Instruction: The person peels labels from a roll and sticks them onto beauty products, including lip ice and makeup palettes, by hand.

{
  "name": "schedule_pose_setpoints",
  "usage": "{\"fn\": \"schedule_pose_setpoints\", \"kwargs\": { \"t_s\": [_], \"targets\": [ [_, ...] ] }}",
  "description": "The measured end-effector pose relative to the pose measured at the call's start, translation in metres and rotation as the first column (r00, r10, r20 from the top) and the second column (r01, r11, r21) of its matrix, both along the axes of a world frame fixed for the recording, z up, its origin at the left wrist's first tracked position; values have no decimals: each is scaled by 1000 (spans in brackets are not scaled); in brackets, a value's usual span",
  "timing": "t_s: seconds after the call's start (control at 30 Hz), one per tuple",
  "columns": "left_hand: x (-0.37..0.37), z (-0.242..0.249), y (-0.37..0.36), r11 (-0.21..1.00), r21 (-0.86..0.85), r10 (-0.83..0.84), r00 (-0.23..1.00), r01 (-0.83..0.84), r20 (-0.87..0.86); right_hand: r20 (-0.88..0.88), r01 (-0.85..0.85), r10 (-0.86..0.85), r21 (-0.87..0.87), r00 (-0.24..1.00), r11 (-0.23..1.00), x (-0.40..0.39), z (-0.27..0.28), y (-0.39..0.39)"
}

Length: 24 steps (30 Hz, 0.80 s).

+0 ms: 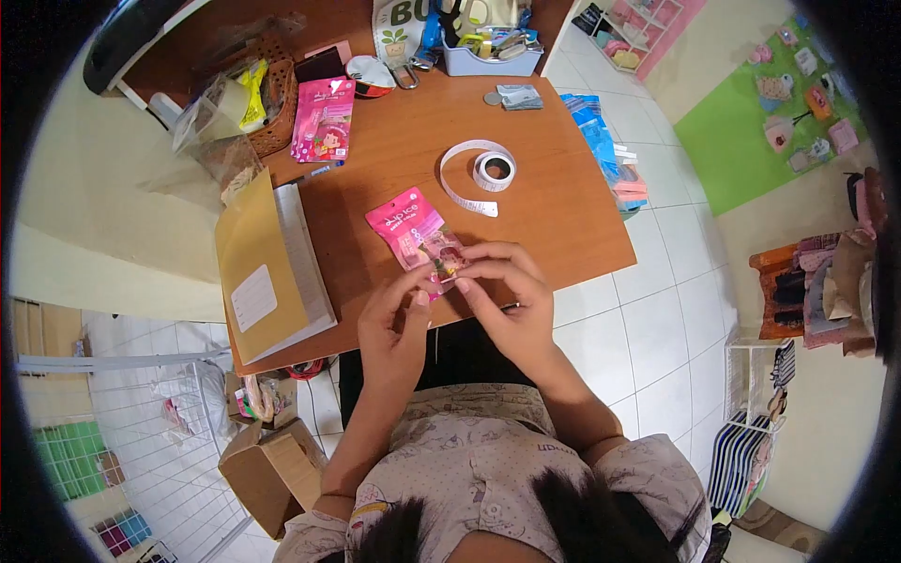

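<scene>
A pink printed packet [406, 220] lies at an angle near the front edge of the wooden desk [394, 131]. My left hand [399, 314] is at its lower left part, fingers curved and thumb raised. At its lower right is my right hand [507, 286], with thumb and index finger close together over the packet's lower end. Whatever lies between the fingertips is too small to make out. Beyond the hands, a white measuring tape [450, 169] is partly unrolled beside its coil.
A brown envelope [246, 281] lies over papers at the left. Further back are more pink packets [324, 120], a wicker basket [272, 113], a blue container [493, 62] of tools and small silver sachets [521, 97]. A cardboard box [267, 469] stands on the floor.
</scene>
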<state>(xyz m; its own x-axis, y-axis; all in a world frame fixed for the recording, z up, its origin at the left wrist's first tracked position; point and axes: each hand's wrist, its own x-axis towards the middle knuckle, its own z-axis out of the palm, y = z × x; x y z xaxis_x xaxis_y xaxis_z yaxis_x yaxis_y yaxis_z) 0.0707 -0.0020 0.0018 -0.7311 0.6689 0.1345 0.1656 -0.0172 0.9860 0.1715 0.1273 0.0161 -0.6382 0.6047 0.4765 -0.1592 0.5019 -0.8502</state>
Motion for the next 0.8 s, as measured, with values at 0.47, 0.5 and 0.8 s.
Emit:
{"fn": "schedule_pose_setpoints", "kwargs": {
  "t_s": [0.47,0.5,0.8],
  "targets": [
    [-50,-24,40,991,-22,123,974,-130,-189,66,-34,81,-526,995,850,-4,-12,33],
    [-49,-26,42,990,88,120,988,-111,-96,70,-38,86,-511,994,859,-7,-9,33],
    [-51,-29,37,962,263,36,992,-67,118,143,-21,148,-648,978,762,-46,-2,38]
  ]
}}
